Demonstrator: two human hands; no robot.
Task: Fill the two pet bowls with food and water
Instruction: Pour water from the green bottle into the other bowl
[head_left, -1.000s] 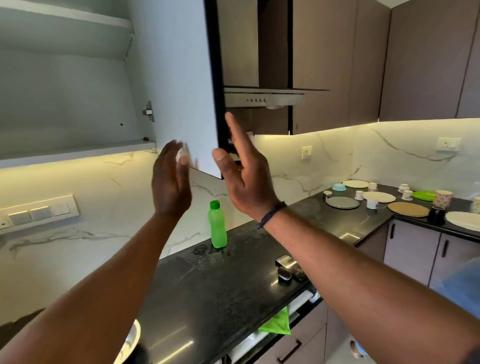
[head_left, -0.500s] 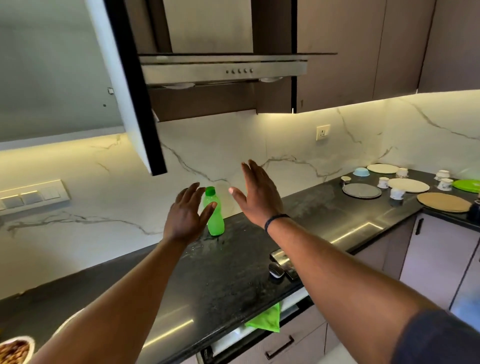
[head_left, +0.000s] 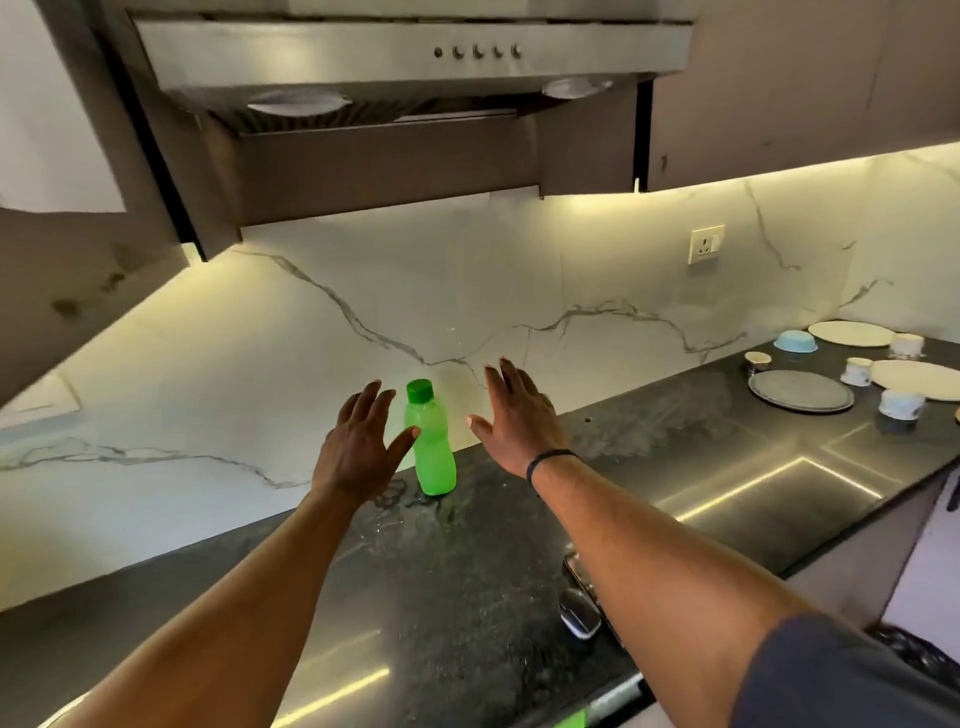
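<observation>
Hands: both reach out over the counter (head_left: 441, 582), fingers straight and spread, holding nothing. Left hand (head_left: 358, 447) sits just left of the bottle, thumb tip at its side; whether it touches cannot be told. Right hand (head_left: 511, 418) hangs just right of the bottle, apart from it, a dark band at the wrist. Placed so, they look set to close on it from both sides.

Phone (head_left: 582, 597): nearer than the bottle, at the counter's front edge beside the right forearm, lying flat.

Bottle (head_left: 430, 441): green, capped, upright on the dark counter between the hands, near the marble wall; likely the water supply for one bowl. No pet bowls can be picked out with certainty.

Dishes: far right of the bottle, a grey plate (head_left: 800, 397), white cups and a blue bowl (head_left: 795, 341), laid out along the counter.

Hood (head_left: 405, 57): above and behind the bottle, steel.
</observation>
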